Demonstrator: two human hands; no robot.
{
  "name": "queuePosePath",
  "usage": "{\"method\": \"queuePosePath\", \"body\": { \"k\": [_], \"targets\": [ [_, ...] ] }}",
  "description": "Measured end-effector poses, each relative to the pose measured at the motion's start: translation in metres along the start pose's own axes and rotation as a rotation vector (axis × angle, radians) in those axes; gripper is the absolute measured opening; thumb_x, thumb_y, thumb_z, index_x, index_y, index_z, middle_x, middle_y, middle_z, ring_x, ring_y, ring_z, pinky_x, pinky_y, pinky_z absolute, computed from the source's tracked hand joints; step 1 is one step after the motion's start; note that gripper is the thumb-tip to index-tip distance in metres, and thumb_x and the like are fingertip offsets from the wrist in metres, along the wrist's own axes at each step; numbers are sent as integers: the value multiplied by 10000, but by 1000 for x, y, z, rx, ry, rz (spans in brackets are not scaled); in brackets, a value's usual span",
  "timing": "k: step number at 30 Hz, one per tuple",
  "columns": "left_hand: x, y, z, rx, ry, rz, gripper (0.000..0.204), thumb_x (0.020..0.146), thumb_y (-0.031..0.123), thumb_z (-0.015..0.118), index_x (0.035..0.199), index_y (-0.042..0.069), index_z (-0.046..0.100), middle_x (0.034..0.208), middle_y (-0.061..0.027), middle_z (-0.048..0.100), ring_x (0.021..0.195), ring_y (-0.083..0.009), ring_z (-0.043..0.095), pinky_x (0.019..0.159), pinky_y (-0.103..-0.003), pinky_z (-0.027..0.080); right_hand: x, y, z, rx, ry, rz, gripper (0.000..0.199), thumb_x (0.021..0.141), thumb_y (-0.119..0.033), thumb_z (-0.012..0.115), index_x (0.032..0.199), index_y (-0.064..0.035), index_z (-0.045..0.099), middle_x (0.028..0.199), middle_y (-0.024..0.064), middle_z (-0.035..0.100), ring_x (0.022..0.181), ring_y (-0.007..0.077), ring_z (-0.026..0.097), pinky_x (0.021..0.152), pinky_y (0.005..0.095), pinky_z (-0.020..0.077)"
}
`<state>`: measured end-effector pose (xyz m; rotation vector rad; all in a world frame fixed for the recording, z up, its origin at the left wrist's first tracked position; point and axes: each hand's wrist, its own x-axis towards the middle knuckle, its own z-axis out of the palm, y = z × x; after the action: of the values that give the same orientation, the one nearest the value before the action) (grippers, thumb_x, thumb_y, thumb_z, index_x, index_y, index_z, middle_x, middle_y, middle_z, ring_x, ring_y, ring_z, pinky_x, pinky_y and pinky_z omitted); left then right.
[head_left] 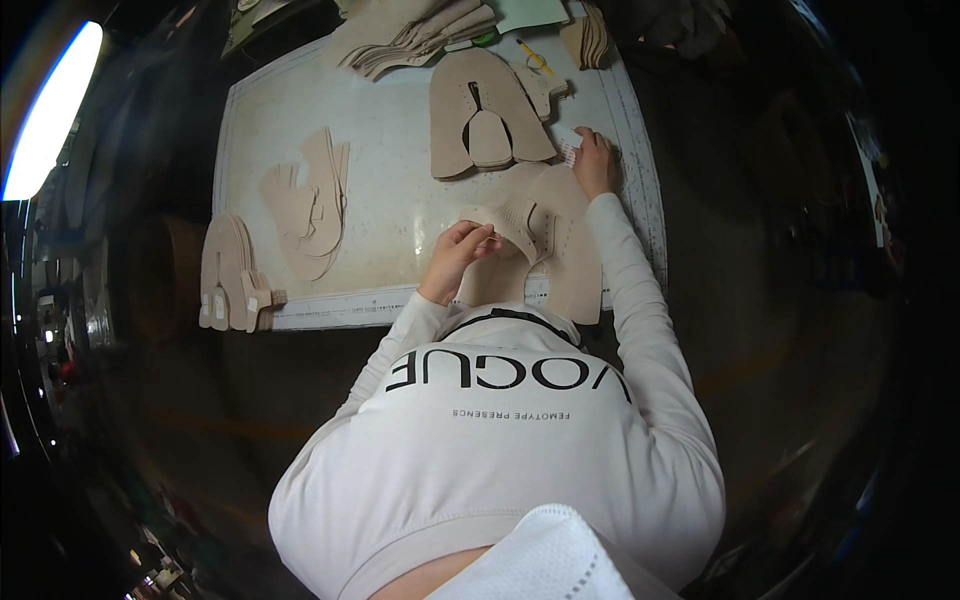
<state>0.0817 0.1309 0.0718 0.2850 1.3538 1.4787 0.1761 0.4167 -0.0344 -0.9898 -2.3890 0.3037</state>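
From the head view I look down on a pale cutting mat lying on a dark worktop, with my white sleeves coming up from the lower edge. My left hand is closed in a pinch on the folded-up edge of a tan leather piece, which lies flat on the mat's near right part, just in front of me. My right hand rests palm down at the far edge of that same piece, fingers pressed on a small white strip; I cannot tell whether its grip is closed on anything or only pressing. Just beyond the hands lies a second tan piece, keyhole-shaped, with a smaller tongue-shaped cutout on top of it. To the left on the mat sits a loose stack of lighter cut pieces, well apart from my hands. Another stack hangs over the mat's left near corner. At the far edge lie a fanned pile of tan pieces, a yellow pencil and a green sheet.
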Motion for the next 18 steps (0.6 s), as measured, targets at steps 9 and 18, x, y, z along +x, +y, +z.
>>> {"method": "queuePosePath", "body": {
  "k": [9, 18],
  "targets": [
    [7, -16, 9, 48, -57, -22, 198, 913, 210, 566, 955, 17, 583, 863, -51, 638, 835, -125, 620, 792, -245, 466, -18, 0, -4, -146, 127, -11, 255, 809, -170, 639, 1043, -72, 664, 1004, 106, 566, 967, 286, 520, 868, 385, 425],
    [24, -34, -49, 645, 455, 517, 494, 794, 212, 688, 1227, 46, 516, 1169, -128, 533, 992, -210, 584, 836, -306, 480, -29, -5, -5, -6, 180, -84, 230, 804, -119, 629, 1013, -27, 661, 1029, 122, 594, 959, 305, 560, 844, 401, 456]
  ]
}}
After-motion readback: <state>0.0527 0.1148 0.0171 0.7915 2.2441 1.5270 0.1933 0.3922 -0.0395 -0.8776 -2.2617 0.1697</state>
